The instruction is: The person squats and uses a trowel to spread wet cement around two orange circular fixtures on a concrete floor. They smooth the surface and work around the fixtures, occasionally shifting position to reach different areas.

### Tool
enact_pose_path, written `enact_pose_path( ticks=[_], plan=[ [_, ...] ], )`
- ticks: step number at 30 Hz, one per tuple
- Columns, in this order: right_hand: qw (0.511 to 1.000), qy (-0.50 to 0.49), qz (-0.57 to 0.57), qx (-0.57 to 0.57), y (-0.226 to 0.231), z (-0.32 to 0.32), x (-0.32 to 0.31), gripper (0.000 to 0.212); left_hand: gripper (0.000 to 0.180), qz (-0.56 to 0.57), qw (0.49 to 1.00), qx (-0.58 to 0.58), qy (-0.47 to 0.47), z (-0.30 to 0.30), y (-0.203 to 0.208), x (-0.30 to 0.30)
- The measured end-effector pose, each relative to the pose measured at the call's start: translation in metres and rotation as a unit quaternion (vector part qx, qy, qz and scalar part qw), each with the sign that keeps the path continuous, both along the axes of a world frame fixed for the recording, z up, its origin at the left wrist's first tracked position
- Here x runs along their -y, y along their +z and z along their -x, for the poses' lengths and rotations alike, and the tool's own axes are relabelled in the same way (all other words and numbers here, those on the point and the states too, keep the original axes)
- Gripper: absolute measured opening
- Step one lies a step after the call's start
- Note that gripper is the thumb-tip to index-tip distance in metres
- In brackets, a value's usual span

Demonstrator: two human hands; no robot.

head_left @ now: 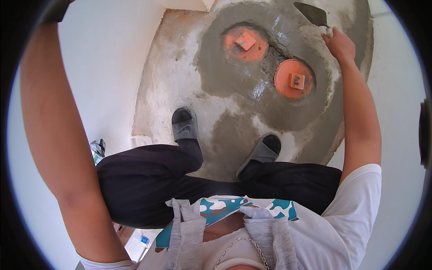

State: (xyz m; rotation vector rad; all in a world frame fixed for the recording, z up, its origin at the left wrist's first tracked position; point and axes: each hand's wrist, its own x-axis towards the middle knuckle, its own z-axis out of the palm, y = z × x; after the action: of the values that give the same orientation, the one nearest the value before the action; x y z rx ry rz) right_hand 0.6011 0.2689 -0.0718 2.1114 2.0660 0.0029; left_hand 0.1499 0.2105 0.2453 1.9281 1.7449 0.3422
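Up at the right, my right hand (pixel 340 44) is closed around the handle of a trowel (pixel 312 14), whose dark pointed blade lies over the wet grey mortar (pixel 216 67). Two round orange caps (pixel 233 48) with square knobs are set in the mortar, left of my hand and nearer to me. Some mortar is smeared on both caps, and a rough groove (pixel 275 57) runs between them. My left arm stretches up along the left side, with a dark band at the wrist; the hand itself lies beyond the picture's edge.
White walls (pixel 112 58) rise at the left and right of the narrow floor. My feet, in grey slides (pixel 185 126), stand on the floor just this side of the mortar. A small bag (pixel 97 148) and a clear plastic container (pixel 140 141) sit by the left wall.
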Motion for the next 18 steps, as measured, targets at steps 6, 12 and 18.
enact_pose_path(
  ticks=[6, 12, 18],
  plan=[
    [0.999, 0.005, 0.029, 0.030, 0.011, -0.011, 0.011, 0.048, 0.039, 0.196, 0.973, -0.108, 0.055, 0.101, -0.086, -0.029],
    [0.996, -0.043, 0.075, -0.013, 0.020, -0.051, 0.030, 0.052, 0.025, 0.299, 0.937, -0.110, 0.140, 0.176, -0.223, 0.019],
    [0.998, 0.005, 0.052, -0.016, 0.009, -0.121, 0.039, 0.072, 0.039, 0.419, 0.871, -0.053, 0.252, 0.215, -0.254, 0.019]
  ],
)
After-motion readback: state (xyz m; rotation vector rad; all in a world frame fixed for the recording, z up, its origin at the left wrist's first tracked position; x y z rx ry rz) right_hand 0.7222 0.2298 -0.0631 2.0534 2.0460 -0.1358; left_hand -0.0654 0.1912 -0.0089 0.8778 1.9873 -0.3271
